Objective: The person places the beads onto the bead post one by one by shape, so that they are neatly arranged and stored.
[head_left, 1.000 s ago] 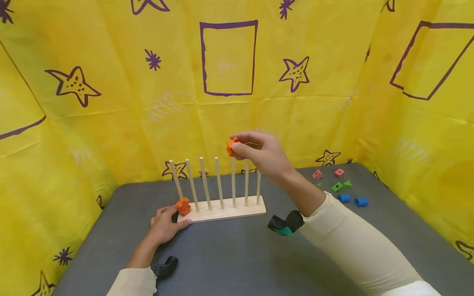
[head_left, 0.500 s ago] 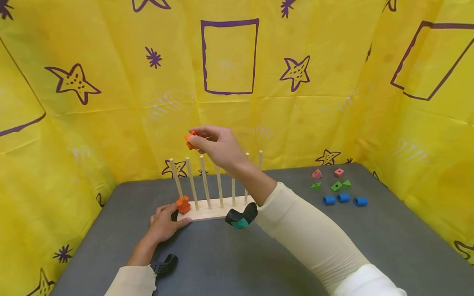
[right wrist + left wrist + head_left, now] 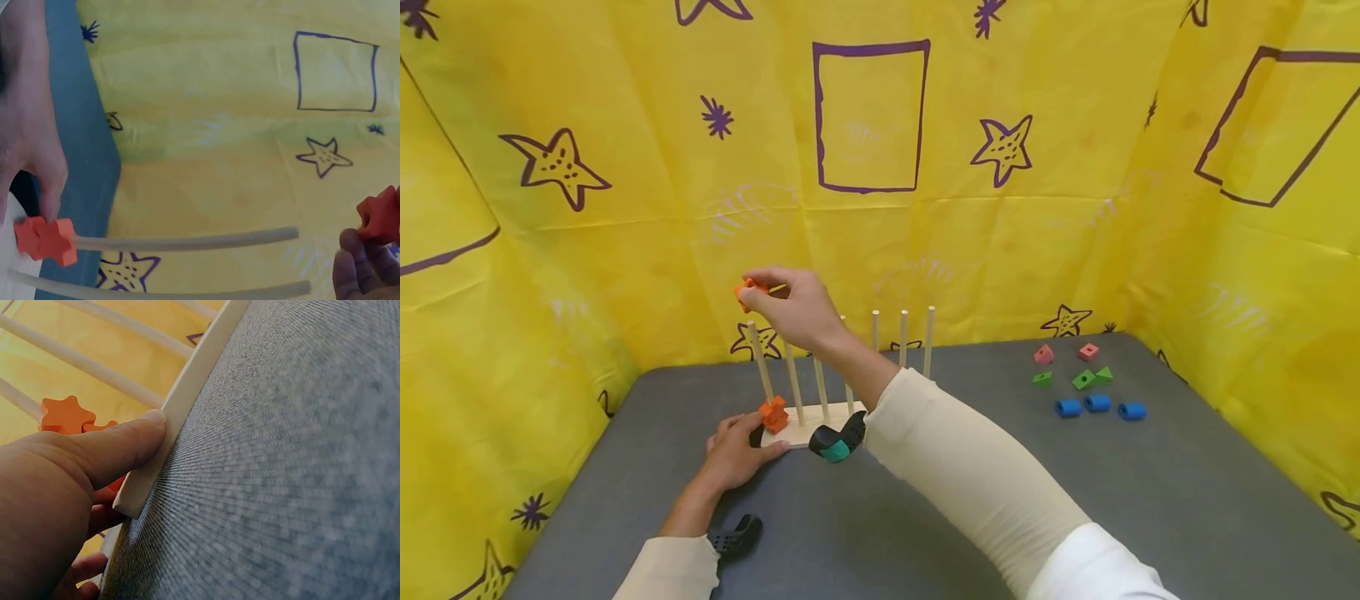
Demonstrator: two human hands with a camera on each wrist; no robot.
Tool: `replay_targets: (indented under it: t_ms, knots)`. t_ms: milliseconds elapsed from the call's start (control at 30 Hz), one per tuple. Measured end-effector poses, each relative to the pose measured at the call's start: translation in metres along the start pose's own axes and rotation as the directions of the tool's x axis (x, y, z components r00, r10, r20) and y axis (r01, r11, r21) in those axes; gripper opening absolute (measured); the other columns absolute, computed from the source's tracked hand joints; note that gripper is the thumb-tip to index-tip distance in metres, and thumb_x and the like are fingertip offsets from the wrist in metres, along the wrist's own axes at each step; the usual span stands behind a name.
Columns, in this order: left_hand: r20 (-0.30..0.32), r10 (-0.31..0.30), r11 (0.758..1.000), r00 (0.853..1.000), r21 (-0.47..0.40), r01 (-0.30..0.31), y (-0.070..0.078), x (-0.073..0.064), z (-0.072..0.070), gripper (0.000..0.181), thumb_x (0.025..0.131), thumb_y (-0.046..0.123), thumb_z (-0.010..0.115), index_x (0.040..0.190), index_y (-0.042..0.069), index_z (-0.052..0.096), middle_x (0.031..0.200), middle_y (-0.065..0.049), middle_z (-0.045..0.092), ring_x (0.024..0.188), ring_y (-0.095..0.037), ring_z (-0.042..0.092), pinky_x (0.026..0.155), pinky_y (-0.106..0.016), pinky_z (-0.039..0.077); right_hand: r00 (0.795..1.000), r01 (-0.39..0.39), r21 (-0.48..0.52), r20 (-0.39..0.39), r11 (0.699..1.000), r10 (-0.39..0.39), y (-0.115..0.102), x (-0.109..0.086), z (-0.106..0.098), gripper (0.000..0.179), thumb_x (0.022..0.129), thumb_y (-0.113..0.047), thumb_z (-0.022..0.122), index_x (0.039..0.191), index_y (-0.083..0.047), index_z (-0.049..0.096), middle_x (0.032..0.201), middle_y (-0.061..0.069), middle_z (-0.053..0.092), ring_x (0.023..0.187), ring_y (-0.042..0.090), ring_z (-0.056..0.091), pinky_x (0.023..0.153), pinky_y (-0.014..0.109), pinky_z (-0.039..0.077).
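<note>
- One orange star, hole facing left in the right-wrist view, right hand pinching it!
- Head view, lower left: left hand gripping the base, long axis left-to-right.

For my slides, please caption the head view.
Right hand holds an orange star above the leftmost peg; left hand holds the wooden base.

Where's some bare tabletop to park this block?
Bare: the grey tabletop between the cream sleeves, before the pale wooden peg rack; also between rack and blue cylindrical blocks. Crowded: the rack's left end, with orange star-shaped blocks and the left hand; and behind the cylinders, with pink blocks and green blocks.
</note>
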State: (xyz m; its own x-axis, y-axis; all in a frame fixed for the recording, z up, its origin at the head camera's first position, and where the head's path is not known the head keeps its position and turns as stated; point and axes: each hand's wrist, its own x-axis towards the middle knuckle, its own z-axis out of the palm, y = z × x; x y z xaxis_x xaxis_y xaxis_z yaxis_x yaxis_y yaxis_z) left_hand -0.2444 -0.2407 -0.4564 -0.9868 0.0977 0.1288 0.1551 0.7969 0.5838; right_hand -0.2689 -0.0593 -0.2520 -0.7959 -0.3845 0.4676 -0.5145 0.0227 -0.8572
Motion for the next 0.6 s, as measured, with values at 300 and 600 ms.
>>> replay_targets:
  t_ms: [300,600]
  knots:
    - [0.003,0.000,1.000,1.000,-0.015,0.000,-0.001,0.000,0.001,0.067,0.083,0.043,0.074,0.133,0.004,0.056,0.131,-0.025,0.051,0.126,-0.046,0.028,0.094,-0.063,0.016,0.999,-0.052,-0.115,-0.023,0.992,0.050,0.018,0.004,0.018,0.031,0.094,-0.019,0.065,0.123,-0.008,0.067,0.101,-0.005,0.067,0.082,0.004,0.062,0.067,0.022,0.051]
    - [0.020,-0.005,1.000,1.000,-0.027,0.006,-0.002,0.001,-0.001,0.069,0.085,0.043,0.073,0.138,0.005,0.052,0.137,-0.022,0.049,0.128,-0.045,0.025,0.095,-0.062,0.016,0.996,-0.083,-0.076,-0.042,0.994,0.080,0.031,-0.001,0.024,0.032,0.094,-0.018,0.064,0.125,-0.008,0.066,0.108,-0.003,0.067,0.089,0.007,0.061,0.067,0.024,0.051]
